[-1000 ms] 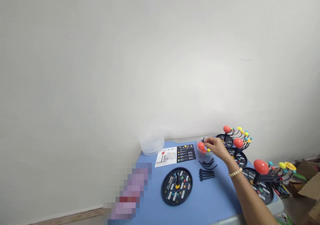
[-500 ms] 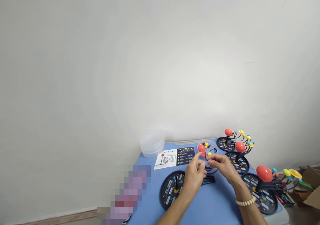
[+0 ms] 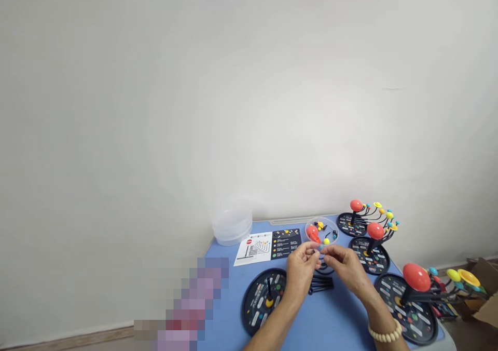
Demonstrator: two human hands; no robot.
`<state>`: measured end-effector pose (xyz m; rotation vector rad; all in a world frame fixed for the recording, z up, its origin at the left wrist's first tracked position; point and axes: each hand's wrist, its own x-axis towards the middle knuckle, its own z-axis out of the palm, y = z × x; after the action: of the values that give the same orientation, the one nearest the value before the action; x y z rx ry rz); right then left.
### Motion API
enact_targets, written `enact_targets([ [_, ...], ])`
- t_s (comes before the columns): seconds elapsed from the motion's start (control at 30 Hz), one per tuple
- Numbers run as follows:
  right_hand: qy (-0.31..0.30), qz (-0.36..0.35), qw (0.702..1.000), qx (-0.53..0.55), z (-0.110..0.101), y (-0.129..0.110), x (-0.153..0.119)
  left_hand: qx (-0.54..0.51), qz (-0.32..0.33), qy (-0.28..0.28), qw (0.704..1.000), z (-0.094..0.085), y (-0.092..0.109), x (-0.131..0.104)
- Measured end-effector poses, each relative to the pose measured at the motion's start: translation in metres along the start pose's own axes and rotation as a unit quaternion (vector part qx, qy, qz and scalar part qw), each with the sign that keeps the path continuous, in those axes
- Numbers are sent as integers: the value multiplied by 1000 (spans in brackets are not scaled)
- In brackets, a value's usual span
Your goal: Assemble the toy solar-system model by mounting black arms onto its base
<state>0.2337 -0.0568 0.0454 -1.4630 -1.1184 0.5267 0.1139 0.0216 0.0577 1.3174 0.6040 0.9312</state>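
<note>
My left hand (image 3: 302, 269) is closed in a pinch around a thin black rod, mostly hidden by the fingers. Close against it, my right hand (image 3: 345, 269) pinches a small blue ball (image 3: 320, 247) at the fingertips. Just below the hands, several black rods (image 3: 322, 283) with curved ends lie on the blue table (image 3: 311, 325). To the left of my left wrist sits a round black base (image 3: 257, 309) with printed labels and an upright black post (image 3: 268, 288).
Behind the hands, a clear round tray (image 3: 336, 226) holds red half-shells (image 3: 312, 233), a yellow ball (image 3: 326, 241) and small parts. A printed instruction sheet (image 3: 252, 257) lies left of it, near stacked clear tubs (image 3: 232, 229). Several assembled planet models (image 3: 415, 277) line the right side.
My hands have come closer together, both now pinching. The black rod tip that stood up between them is no longer visible, and a blue ball shows there. The view has shifted slightly.
</note>
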Motion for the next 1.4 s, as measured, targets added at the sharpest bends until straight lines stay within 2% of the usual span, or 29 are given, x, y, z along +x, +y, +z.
enact_targets([
  [0.3, 62, 7, 998, 33, 6, 9, 3, 6, -10, 11, 1000, -5, -8, 3],
  [0.4, 83, 2, 996, -33, 5, 11, 4, 19, 5, 27, 999, -8, -11, 3],
  [0.53, 107, -4, 974, -199, 2, 12, 5, 87, 45, 45, 994, -14, -19, 2],
  [0.6, 105, -1, 964, -246, 2, 12, 5, 121, 53, 38, 990, -17, -24, 1],
  [0.8, 96, 14, 954, -284, 5, 15, 8, 190, 62, 8, 980, -21, -31, 1],
  [1.4, 79, 21, 938, -338, 4, 17, 12, 212, 80, 10, 974, -23, -32, 2],
])
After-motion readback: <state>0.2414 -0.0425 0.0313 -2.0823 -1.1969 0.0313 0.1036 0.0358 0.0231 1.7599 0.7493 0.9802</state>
